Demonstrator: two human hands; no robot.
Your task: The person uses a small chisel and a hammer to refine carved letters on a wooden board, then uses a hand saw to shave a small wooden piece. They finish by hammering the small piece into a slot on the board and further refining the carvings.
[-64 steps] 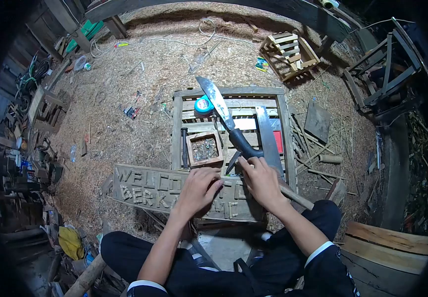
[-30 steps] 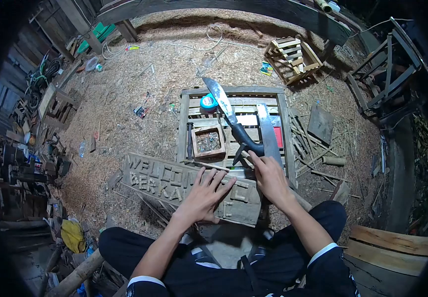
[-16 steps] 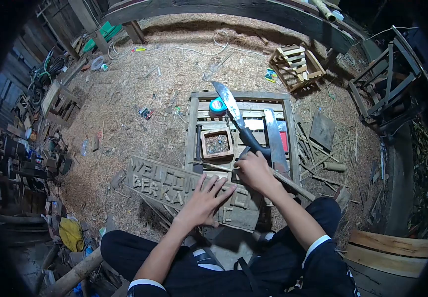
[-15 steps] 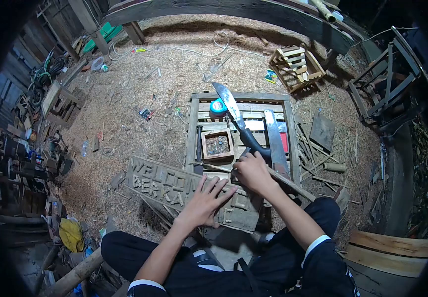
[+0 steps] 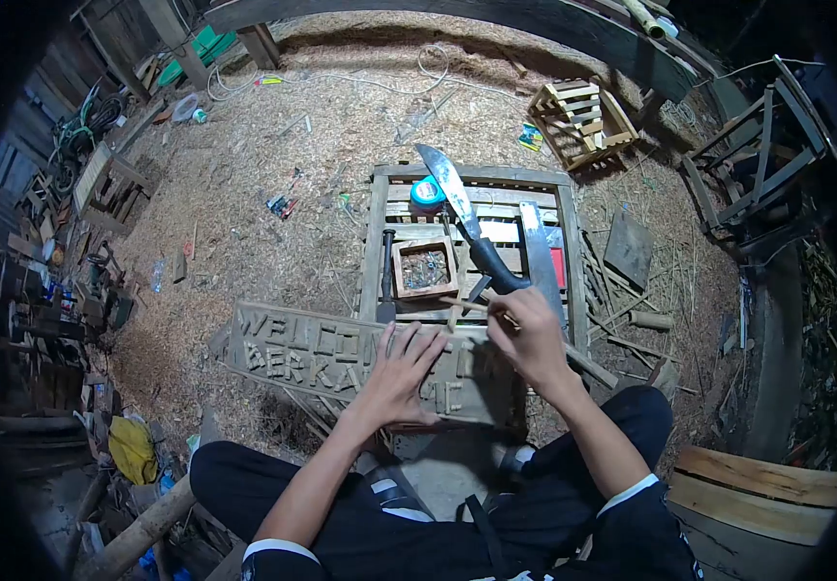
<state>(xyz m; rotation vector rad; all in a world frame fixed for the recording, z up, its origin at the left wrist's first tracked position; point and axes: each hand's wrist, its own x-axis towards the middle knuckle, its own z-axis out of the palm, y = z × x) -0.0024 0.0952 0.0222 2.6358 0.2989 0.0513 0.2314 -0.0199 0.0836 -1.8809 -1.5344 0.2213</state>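
A wooden board (image 5: 273, 353) with raised wooden letters, reading "WELCO" and "BERKA" where visible, lies slanted in front of my knees. My left hand (image 5: 401, 378) rests on its face with fingers spread, covering some letters. Above the board's right part, my right hand (image 5: 532, 339) is closed in a pinch on a thin wooden stick (image 5: 464, 304) that points left. Just beyond that hand lies a machete (image 5: 462, 208) with a black handle. A square wooden box (image 5: 397, 274) of small metal pieces, probably nails, sits left of it.
A slatted wooden frame (image 5: 377, 218) carries a blue tape measure (image 5: 427, 193), a handsaw blade (image 5: 538, 257) and a dark chisel-like tool (image 5: 387, 276). Wood scraps lie right of it. A slatted crate (image 5: 583, 126) stands farther back on the shavings-covered ground.
The board has shifted left and turned slightly. My right hand has moved right, from the board's upper edge, with the stick now visible in it. My left hand still lies spread on the board.
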